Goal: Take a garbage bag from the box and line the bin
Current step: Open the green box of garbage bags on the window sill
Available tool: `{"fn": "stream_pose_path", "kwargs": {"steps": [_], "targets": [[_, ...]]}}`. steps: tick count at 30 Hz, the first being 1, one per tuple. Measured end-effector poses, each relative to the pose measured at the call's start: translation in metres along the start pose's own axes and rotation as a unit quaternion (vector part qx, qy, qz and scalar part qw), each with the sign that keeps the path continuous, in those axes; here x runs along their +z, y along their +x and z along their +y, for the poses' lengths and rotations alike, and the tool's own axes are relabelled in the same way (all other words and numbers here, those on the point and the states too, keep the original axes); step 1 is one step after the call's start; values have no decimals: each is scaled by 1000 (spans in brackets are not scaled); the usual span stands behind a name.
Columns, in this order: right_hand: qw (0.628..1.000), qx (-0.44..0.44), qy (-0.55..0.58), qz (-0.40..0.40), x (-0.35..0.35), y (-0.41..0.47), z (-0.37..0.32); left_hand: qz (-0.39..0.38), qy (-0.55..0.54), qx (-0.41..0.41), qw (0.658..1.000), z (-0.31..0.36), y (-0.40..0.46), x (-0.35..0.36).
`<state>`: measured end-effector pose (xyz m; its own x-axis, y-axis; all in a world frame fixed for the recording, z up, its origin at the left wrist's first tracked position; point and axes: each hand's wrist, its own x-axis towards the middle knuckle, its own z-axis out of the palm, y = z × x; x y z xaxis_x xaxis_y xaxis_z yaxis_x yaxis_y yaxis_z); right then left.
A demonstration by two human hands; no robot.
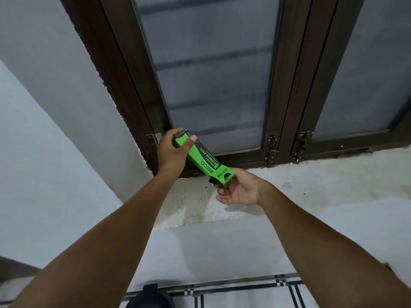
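Observation:
A long green garbage bag box [203,158] with black print is held tilted in front of a window's lower left corner. My left hand [173,152] grips its upper end, thumb over the top. My right hand [239,188] cups the lower end from below, palm up. A bit of black plastic [214,182] sticks out of that lower end, touching my right fingers. No bin can be made out for sure.
A dark-framed window [213,85] with frosted panes and metal latches [271,152] stands behind. A stained white sill [311,185] runs below it. White walls are to the left. A dark object [151,296] and checked fabric [255,294] lie at the bottom edge.

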<state>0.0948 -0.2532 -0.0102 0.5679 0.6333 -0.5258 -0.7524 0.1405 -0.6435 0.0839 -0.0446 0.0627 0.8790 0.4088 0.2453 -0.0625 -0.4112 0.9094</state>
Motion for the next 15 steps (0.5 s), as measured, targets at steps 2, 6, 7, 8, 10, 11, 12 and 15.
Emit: {"fn": "stream_pose_path", "kwargs": {"steps": [2,6,7,8,10,11,12,15], "targets": [[1000,0,-6,-2,-1,-1,-1,1,-10,-14,1000,-6,-1,2],[1000,2,15,-15,-1,-6,-3,2,-42,-38,998,-17,-7,0],[1000,2,23,-16,0,-8,-4,4,-48,-43,998,-19,-10,-2],[1000,-1,27,-11,1,-9,-5,5,-51,-49,997,-23,-12,-3],[999,-9,29,22,2,-10,-8,0,-62,-66,996,-28,-14,-5],[998,-15,30,50,2,-8,-9,-8,-73,-80,994,-31,-15,-6],[996,-24,28,85,1,-7,-10,-20,-79,-92,992,-33,-17,-7],[979,-46,-12,197,-5,-1,-12,-95,-17,-100,990,-44,-25,-13]]}}
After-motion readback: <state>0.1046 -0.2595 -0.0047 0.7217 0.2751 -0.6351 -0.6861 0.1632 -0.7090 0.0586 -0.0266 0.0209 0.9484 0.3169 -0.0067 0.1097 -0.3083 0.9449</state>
